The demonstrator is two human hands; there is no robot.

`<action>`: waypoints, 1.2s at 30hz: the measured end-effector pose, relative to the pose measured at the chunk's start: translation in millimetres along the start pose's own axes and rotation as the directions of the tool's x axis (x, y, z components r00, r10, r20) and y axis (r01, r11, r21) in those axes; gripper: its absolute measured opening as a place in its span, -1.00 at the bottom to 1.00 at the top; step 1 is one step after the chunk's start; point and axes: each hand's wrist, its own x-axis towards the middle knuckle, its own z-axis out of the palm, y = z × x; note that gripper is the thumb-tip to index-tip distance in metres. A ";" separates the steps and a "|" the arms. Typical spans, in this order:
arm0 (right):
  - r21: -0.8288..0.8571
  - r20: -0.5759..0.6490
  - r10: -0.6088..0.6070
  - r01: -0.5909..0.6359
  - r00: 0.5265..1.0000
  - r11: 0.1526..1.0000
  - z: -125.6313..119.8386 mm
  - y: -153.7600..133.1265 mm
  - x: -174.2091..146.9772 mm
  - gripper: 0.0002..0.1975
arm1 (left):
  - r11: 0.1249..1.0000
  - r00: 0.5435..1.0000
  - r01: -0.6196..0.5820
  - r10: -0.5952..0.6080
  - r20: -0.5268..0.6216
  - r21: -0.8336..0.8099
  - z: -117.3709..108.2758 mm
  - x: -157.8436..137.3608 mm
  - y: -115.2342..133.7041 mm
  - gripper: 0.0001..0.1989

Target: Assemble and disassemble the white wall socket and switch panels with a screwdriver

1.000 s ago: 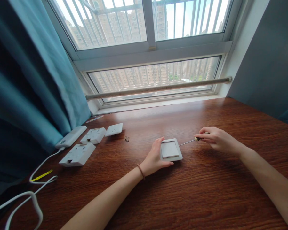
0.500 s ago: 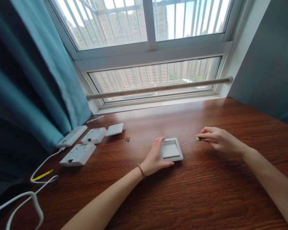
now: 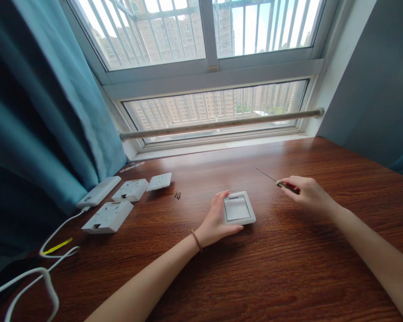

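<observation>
A square white wall switch point(image 3: 238, 209) lies on the brown table, its wide middle panel framed by a raised border. My left hand point(image 3: 219, 219) grips it from the left, thumb along the near edge and fingers at the far edge. To the right, my right hand point(image 3: 307, 192) is closed round the dark handle of a screwdriver point(image 3: 284, 184). Its thin shaft points up and left, with the tip apart from the switch. Several small screws point(image 3: 177, 195) lie left of the switch, beside a white socket plate point(image 3: 159, 181).
Two white mounting boxes point(image 3: 108, 218) point(image 3: 130, 190) stand on the left, near a white power strip point(image 3: 99, 191) by the blue curtain point(image 3: 63, 112). A white cable point(image 3: 49, 286) and a yellow strip point(image 3: 57, 246) lie at the left edge. A window with a rail point(image 3: 221, 124) borders the table's far side.
The screwdriver has come away from the switch's right edge, its tip swinging up and away. The switch's middle panel now looks flush in its frame. My left hand keeps its hold.
</observation>
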 end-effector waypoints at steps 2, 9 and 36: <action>-0.024 -0.013 0.117 -0.118 0.993 0.993 7.0 -0.4 -1.0 -0.77 | 1.000 1.000 0.005 -0.005 -0.014 0.002 -0.6 -0.1 0.2 -0.12; -0.067 0.023 0.335 -0.333 0.942 0.941 29.9 -6.9 -5.0 -0.76 | 0.999 0.999 0.021 -0.022 -0.047 -0.024 -2.0 0.3 0.7 -0.18; 0.032 -0.161 -0.151 0.158 0.975 0.987 36.6 -58.0 -22.6 -0.79 | 0.999 0.998 -0.021 0.024 -0.066 0.047 -0.9 -2.8 4.5 -0.14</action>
